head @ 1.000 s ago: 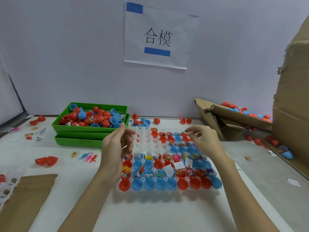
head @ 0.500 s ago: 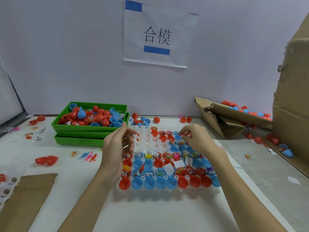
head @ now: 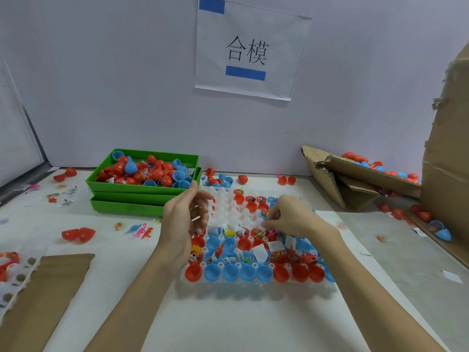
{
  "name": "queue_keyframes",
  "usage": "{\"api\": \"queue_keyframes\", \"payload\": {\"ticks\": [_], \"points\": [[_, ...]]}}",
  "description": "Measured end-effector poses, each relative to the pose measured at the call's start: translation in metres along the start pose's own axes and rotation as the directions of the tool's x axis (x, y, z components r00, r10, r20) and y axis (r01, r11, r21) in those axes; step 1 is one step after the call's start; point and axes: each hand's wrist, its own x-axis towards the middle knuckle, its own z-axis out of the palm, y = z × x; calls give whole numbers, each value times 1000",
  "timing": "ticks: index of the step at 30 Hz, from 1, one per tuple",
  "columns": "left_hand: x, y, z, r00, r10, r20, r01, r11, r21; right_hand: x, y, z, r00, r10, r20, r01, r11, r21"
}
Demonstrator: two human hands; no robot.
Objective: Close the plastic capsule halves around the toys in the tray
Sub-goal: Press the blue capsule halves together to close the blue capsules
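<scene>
A white pocketed tray (head: 253, 288) lies in front of me, holding several open red capsule halves (head: 193, 273) and blue capsule halves (head: 229, 272), many with small toys and paper slips (head: 259, 252) inside. My left hand (head: 181, 222) hovers over the tray's left edge. Its curled fingers hold a small green toy piece with a white slip. My right hand (head: 291, 217) reaches down onto the tray's middle rows. Its fingertips pinch something small there, which the fingers hide.
Stacked green trays (head: 132, 207) full of loose capsule halves stand at the back left. A joined red capsule pair (head: 78, 235) and tiny toys (head: 140, 229) lie to the left, and brown cardboard (head: 45, 288) at front left. Cardboard boxes (head: 355, 184) with capsules stand to the right.
My right hand has come down and to the left, from above the tray's far right rows onto its middle. My left hand has stayed almost still.
</scene>
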Motion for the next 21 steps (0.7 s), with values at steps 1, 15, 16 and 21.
{"api": "queue_keyframes", "payload": {"ticks": [1, 15, 16, 21], "points": [[0, 0, 0, 1000, -3, 0, 3, 1000, 0, 0, -2, 0, 1000, 1, -12, -1, 1000, 5], [5, -17, 1, 976, 146, 161, -200, 891, 407, -41, -28, 6, 884, -220, -413, 306, 939, 156], [4, -17, 1, 973, 116, 198, -190, 892, 410, -44, -31, 9, 879, -251, -405, 338, 927, 160], [1, -22, 4, 960, 94, 264, -196, 899, 393, -50, -36, 19, 857, -337, -390, 427, 888, 172]]}}
